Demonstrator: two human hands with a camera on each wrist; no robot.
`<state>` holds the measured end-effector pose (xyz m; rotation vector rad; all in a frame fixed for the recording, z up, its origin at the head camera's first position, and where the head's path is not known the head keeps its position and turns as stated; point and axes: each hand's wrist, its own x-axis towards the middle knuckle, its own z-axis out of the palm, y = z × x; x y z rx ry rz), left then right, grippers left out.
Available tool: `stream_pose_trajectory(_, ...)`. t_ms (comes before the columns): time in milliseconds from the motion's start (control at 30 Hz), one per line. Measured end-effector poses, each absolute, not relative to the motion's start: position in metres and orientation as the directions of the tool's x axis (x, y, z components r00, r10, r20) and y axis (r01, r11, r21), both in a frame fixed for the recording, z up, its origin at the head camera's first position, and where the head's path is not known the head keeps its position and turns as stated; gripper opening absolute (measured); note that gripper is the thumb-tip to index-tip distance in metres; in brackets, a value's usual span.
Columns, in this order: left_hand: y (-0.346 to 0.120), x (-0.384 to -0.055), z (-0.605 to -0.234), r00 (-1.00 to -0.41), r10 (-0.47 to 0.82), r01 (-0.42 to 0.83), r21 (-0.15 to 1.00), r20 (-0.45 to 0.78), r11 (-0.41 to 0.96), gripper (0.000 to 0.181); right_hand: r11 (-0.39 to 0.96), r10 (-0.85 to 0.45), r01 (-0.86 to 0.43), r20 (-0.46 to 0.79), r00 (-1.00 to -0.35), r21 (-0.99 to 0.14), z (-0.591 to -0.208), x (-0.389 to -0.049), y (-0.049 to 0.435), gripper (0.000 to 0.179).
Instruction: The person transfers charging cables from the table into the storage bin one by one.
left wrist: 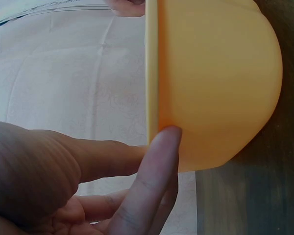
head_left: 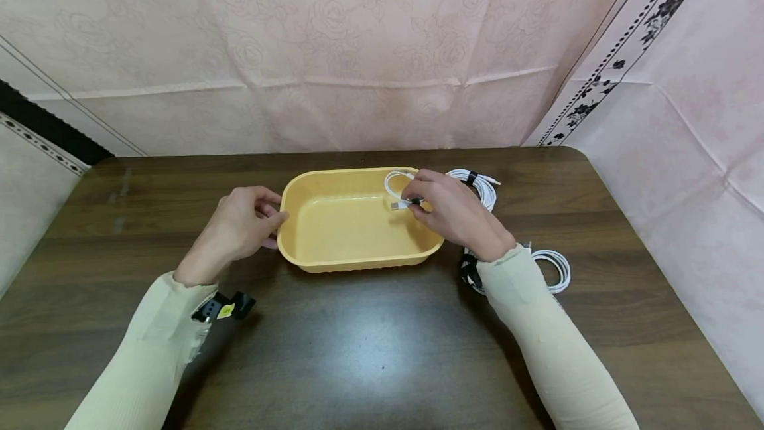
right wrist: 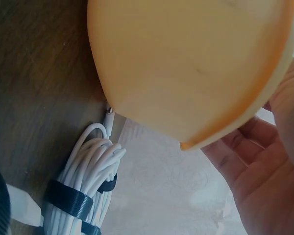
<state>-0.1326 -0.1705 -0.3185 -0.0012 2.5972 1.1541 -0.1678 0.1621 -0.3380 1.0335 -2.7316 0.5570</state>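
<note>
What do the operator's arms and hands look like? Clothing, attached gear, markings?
Left sleeve and right sleeve: long, pale cream. Left hand and right hand: no gloves. Black device at the left wrist, with a small yellow label.

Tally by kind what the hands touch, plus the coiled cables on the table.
Yellow plastic tub, left hand on its rim: 1
White USB cable, in the right hand: 1
Other white cable coils: at least 2 (right sleeve hides part)
Total: at least 4
</note>
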Motion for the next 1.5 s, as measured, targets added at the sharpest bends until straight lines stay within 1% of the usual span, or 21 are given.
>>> stream_pose_trajectory(200,-0.170,-0.133,-0.319,-0.956,0.117,-0.124,0.729,-0.270,0.674,0.040,0.717,-0.589,-0.641,0.256,-0.767,-0.272,-0.339,-0.166,0.160,0.011)
stream_pose_trajectory(633,-0.170,-0.133,-0.319,-0.957,0.120,-0.118,0.728,-0.266,0.676,0.039,0.722,-0.614,-0.660,0.249,-0.749,-0.208,-0.344,-0.166,0.157,0.011)
stream_pose_trajectory(1067,-0.169,-0.131,-0.318,-0.957,0.123,-0.111,0.726,-0.262,0.678,0.039,0.715,-0.627,-0.672,0.249,-0.739,-0.194,-0.347,-0.167,0.154,0.010)
stream_pose_trajectory(1500,-0.169,-0.131,-0.317,-0.957,0.112,-0.124,0.723,-0.269,0.679,0.038,0.738,-0.620,-0.652,0.206,-0.757,-0.173,-0.345,-0.166,0.151,0.010)
